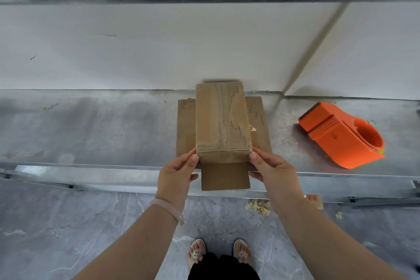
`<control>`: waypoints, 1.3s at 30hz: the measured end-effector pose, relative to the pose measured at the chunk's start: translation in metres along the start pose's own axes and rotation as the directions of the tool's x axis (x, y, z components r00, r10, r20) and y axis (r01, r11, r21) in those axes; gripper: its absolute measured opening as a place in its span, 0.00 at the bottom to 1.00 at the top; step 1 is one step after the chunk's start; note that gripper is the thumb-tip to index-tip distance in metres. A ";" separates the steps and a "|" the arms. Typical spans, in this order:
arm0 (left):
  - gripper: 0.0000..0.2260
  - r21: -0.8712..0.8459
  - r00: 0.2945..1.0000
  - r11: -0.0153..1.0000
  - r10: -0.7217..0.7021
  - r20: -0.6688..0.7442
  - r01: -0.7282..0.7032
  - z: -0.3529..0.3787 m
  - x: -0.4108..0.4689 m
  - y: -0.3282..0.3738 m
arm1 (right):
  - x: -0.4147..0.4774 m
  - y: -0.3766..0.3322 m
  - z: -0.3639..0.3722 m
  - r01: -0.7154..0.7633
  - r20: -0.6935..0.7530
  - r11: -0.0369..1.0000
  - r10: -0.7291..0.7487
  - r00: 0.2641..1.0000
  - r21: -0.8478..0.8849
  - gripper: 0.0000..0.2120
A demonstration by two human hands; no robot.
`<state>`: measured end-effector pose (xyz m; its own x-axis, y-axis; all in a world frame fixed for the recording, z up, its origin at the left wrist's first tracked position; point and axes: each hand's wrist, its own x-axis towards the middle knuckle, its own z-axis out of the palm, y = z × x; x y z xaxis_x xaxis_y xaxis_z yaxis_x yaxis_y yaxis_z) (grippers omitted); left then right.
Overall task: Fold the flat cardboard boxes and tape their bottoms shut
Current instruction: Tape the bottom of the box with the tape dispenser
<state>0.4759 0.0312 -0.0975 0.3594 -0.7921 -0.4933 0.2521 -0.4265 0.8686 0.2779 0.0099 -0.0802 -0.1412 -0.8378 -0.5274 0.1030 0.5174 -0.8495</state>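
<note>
Two hands hold one small cardboard box point(221, 120) by its near end. The left hand point(176, 171) grips the near left corner, with the thumb on top and the fingers curled at the side. The right hand point(269, 166) grips the near right corner the same way.

The box is folded up and sits in the middle of a gray metal bench point(91, 125). Its top side is rough and torn, with some clear tape on it. One open flap point(225, 176) sticks out from the near end, between the two hands, and hangs past the bench edge. The box rests on a flat cardboard piece point(185, 127) that shows on both sides of it.

An orange tape dispenser point(341, 135) lies on the bench, well apart to the right of the box. A white wall panel point(159, 45) stands behind the bench.

A pale bracelet point(168, 209) is on the left wrist. Down on the gray floor point(68, 234) are two feet in sandals point(197, 251) and some little scraps point(258, 206).
</note>
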 end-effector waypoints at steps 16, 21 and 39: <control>0.24 0.637 0.454 -0.244 0.523 0.722 -0.731 -0.003 -0.003 -0.002 | 0.004 0.019 -0.001 0.714 0.644 -0.148 -0.581 0.497 -0.684 0.26; 0.25 0.616 0.439 -0.386 0.454 0.775 -0.687 -0.019 0.008 0.004 | 0.014 0.010 -0.019 0.699 0.726 -0.293 -0.509 0.463 -0.652 0.27; 0.29 0.700 0.634 -0.046 0.385 0.671 -0.713 0.010 0.044 0.030 | 0.033 -0.028 0.014 0.593 0.522 0.323 -0.283 0.804 -0.738 0.29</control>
<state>0.4902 -0.0205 -0.0924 -0.2782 -0.9591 0.0529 -0.8964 0.2790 0.3444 0.2838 -0.0341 -0.0738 0.3718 -0.9113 -0.1771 -0.7770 -0.2011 -0.5965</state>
